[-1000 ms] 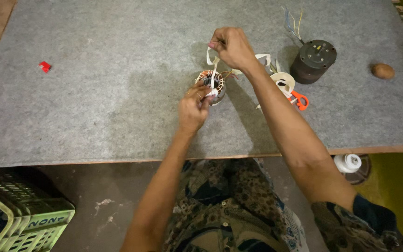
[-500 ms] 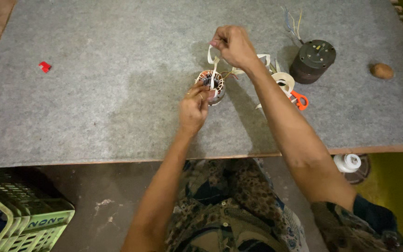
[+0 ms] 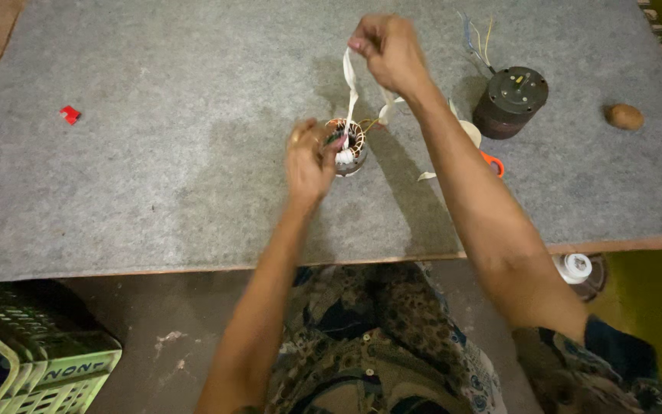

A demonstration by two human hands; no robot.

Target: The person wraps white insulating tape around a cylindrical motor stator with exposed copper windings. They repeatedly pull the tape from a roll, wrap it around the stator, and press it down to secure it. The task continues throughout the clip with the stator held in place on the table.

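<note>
Head view, read from left to right: a green plastic crate (image 3: 55,368) sits on the floor at the lower left, below the table edge; a small red piece (image 3: 70,115) lies alone on the grey felt table top (image 3: 178,184), well apart from the work; near the middle of the table the left hand (image 3: 309,159) is curled, fingers bent inward and nearly closed, gripping the side of a small wound coil (image 3: 349,144) with copper wire visible in its ring; the coil rests on the felt, just beside the hand's fingertips; a white tape strip (image 3: 352,88) rises from the coil to the right hand (image 3: 388,52), which is held above and beyond the coil, fingers pinched tight on the strip's upper end; the two hands are apart, one low on the coil, one raised; right of the forearm, an orange-handled tool (image 3: 493,162) shows partly, its remainder hidden by the arm; further right stands a dark cylindrical motor (image 3: 511,101) with thin coloured leads rising from it; near the right edge lies a small brown rounded object (image 3: 624,116); below the table edge, a white spool (image 3: 574,267) is on the floor.
</note>
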